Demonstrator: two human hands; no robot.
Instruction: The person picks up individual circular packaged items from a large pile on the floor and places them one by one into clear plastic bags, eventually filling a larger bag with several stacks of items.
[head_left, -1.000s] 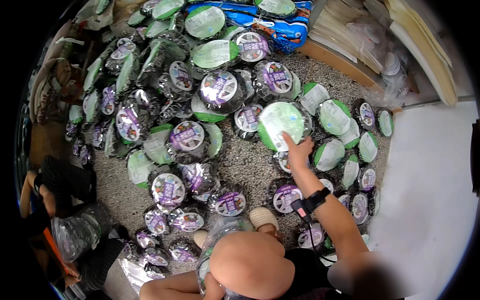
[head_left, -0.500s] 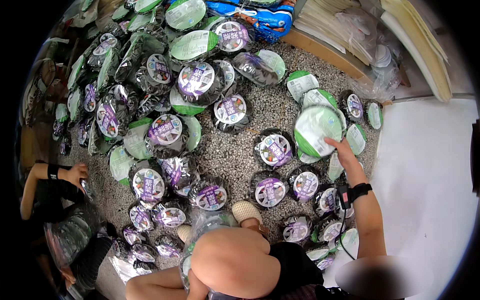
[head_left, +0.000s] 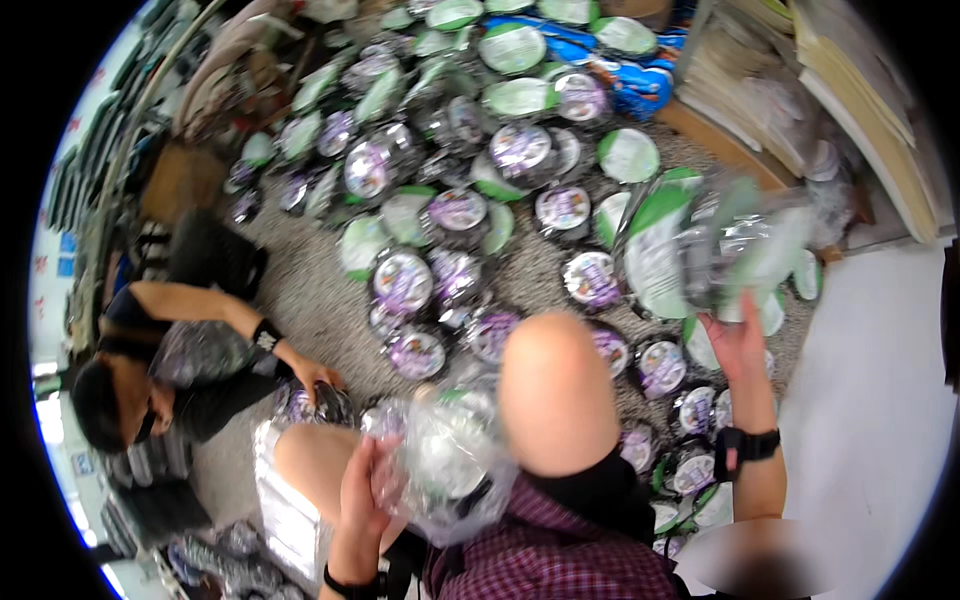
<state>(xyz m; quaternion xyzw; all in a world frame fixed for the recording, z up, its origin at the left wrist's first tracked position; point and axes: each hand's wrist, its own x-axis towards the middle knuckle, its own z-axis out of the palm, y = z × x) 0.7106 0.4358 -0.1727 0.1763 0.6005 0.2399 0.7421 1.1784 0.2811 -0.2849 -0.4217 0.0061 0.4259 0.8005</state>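
My right hand (head_left: 738,340) is raised at the right, blurred by motion, its fingers pinching the lower edge of round seaweed packs. One pack (head_left: 655,245) shows a green and white back label; another pack (head_left: 735,245) beside it is smeared, so I cannot tell exactly how many are held. Low in the middle, my left hand (head_left: 362,490) grips a clear plastic bag (head_left: 450,460) by its left side. Something pale and round shows through the bag's film, above my lap.
Many round dark seaweed packs (head_left: 400,280) with purple and white labels lie heaped across the speckled floor. A co-worker (head_left: 205,330) at the left reaches toward a pack. Blue packaging (head_left: 640,85) and stacked pale sheets (head_left: 750,80) stand at the back. A white board (head_left: 860,400) lies right.
My view has swung left. My left hand and its bag have risen into sight from beside my knee. My right hand has lifted packs off the floor. The co-worker's arm now extends toward me.
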